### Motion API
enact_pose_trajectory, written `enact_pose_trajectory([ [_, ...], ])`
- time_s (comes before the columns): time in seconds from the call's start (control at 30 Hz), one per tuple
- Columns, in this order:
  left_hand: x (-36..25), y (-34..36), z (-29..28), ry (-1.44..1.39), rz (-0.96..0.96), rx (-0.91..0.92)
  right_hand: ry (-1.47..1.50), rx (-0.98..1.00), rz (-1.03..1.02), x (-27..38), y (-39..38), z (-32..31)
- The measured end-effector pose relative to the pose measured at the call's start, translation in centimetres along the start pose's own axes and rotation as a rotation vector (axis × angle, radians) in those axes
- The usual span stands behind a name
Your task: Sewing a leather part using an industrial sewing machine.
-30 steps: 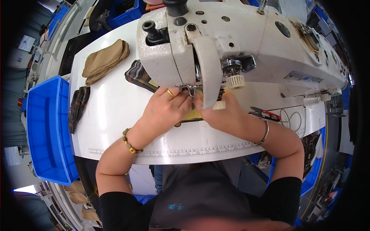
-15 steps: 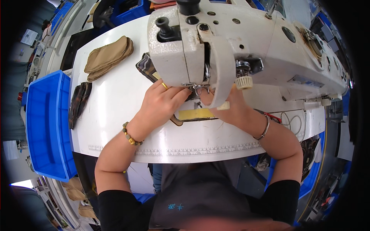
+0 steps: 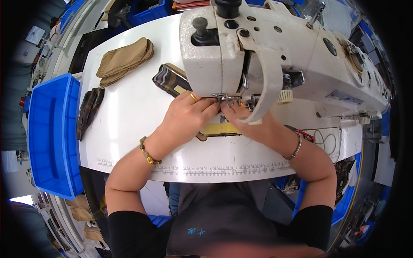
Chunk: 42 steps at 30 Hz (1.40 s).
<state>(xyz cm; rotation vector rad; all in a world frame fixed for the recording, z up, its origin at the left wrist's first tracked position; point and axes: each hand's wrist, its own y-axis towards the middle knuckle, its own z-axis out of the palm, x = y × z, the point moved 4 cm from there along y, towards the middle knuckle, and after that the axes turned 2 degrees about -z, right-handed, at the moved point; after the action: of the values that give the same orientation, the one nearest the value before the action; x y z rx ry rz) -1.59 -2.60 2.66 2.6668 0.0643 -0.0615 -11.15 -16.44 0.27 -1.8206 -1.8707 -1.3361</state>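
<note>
A white sewing machine (image 3: 254,47) stands over the table, its presser foot (image 3: 226,99) down between my hands. Beneath it lies a dark plaid fabric piece (image 3: 165,77) with tan backing; its far end shows beyond my left hand, and a yellow strip (image 3: 219,128) shows at its near side. My left hand (image 3: 187,115) has its fingers bent together, gripping the cloth just left of the foot. My right hand (image 3: 256,119) pinches the cloth at the right of the foot, partly covered by the machine's curved white guard (image 3: 272,81). The needle tip cannot be made out.
Stacked tan fabric pieces (image 3: 124,58) lie at the far left, with folded dark plaid pieces (image 3: 89,112) nearer the left edge. A blue bin (image 3: 53,137) stands beside the table. Red-handled snips (image 3: 301,132) lie by my right wrist. A printed ruler (image 3: 206,169) runs along the front edge.
The view has shifted, so the machine appears farther right. More of the plaid piece shows left of the machine head. My right fingertips now show more plainly close to the presser foot.
</note>
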Motion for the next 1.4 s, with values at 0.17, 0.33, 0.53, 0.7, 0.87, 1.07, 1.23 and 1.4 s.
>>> enact_pose_trajectory([
  [0.17,-1.4,0.2,0.1,0.094,0.038,0.063,0.081,0.046,0.189,0.1,-1.3,0.2],
  [0.33,-1.5,0.4,0.1,0.086,0.043,0.069,-0.257,0.151,-0.130,-1.2,-2.6,0.9],
  [0.53,-1.3,0.3,0.1,0.124,0.037,0.056,-0.505,0.241,-0.308,-0.9,-2.7,1.0],
  [0.7,-1.3,0.4,0.3,0.119,0.042,0.083,-0.507,0.127,-0.314,-1.0,-2.8,1.1],
  [0.87,-0.9,0.2,0.3,0.135,0.044,0.059,-0.319,0.162,-0.202,-0.8,-2.3,0.4],
  [1.07,0.0,0.1,-0.2,0.065,0.030,0.100,-0.375,0.040,-0.320,-0.6,-2.5,-0.6],
  [1.23,0.3,0.1,0.1,0.036,0.019,0.087,-0.409,0.060,-0.359,-0.4,-2.5,-0.8],
  [1.4,-1.1,0.5,-0.1,0.159,0.058,0.133,-0.381,-0.051,-0.403,-0.3,-2.5,-0.6],
])
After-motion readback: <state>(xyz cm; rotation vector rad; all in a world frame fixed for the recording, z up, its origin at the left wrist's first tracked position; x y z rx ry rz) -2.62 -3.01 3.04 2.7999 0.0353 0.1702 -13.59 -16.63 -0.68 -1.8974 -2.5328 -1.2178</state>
